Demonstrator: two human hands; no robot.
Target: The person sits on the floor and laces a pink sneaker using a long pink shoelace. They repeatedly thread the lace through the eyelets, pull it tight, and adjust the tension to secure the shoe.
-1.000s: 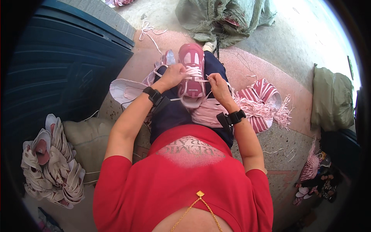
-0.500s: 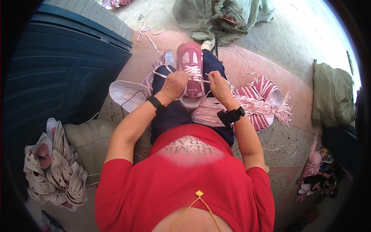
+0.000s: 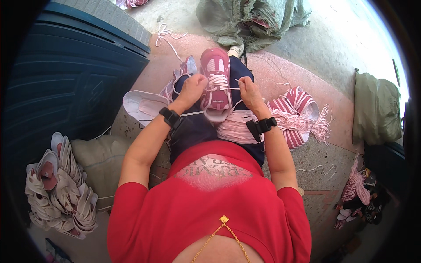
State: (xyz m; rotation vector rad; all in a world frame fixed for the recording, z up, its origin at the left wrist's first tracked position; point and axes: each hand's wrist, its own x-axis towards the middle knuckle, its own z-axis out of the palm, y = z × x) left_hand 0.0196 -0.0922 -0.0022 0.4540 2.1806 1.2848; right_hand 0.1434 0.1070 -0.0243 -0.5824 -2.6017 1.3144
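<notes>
Pink sneaker [image 3: 215, 79]: lies sole-down along the person's lap, toe pointing away, white lace [image 3: 219, 83] part-threaded through the eyelets. Against the picture half a second back, the shoe sits in the same place on the thighs, but the left hand [image 3: 193, 90] has slid a little outward along the shoe's left edge and a lace end now runs taut across to the right; by my reading, a crossing is being drawn snug and the lacing is under way, not finished. Left hand: grip closed on the shoe's side and a lace end, wrist bent inward, forearm coming up from the lower left, black wristband on. Right hand [image 3: 249, 91]: fingers pinched together on the other lace end just beside the shoe's right edge (the strand itself is thin and hard to follow), forearm rising from the lower right, also banded. Around: loose pink shoe uppers [image 3: 237, 127] on the right thigh; a white insole [image 3: 140, 105] on the floor at left; a striped pink bundle [image 3: 298, 111] at right; a stack of pale shoe parts [image 3: 61, 188] at far left; a green sack [image 3: 250, 17] beyond the knees.
</notes>
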